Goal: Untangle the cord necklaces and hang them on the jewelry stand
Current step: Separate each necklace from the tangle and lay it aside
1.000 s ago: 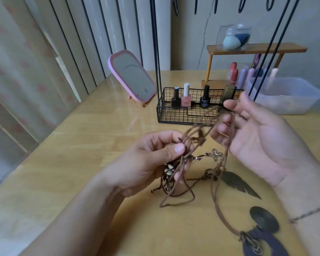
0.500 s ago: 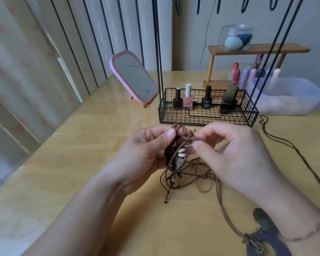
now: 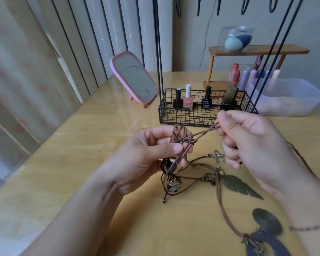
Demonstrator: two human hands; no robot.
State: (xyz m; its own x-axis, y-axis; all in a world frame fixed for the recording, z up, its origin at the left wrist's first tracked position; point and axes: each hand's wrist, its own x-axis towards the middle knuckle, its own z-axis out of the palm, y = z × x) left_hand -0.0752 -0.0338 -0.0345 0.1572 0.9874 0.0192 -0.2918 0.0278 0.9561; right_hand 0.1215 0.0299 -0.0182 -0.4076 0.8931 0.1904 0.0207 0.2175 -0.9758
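The wooden table filled the view, and at its far side stood the jewelry stand, a black wire basket base with thin uprights rising out of frame and hooks hanging along the top edge, none of them yet carrying a necklace. Nail polish bottles stood in the basket; a pink mirror leaned to its left and a clear plastic tub sat to its right. Over the middle of the table, the left hand gripped the knotted bundle of the cord necklaces, thumb pressed across the wound cords. The right hand had its fingers curled round a pair of brown strands, pinching them and drawing them taut up and to the right of the knot. Below the hands, loose loops, beads and a small metal flower trailed down to the table, where a leaf pendant and dark disc pendants lay. The step in hand looked like the untangling itself, still early, since the cords remained wound together. The next move would probably call for easing the pulled strands free of the wrap without tightening it, while the left hand held the knot steady.
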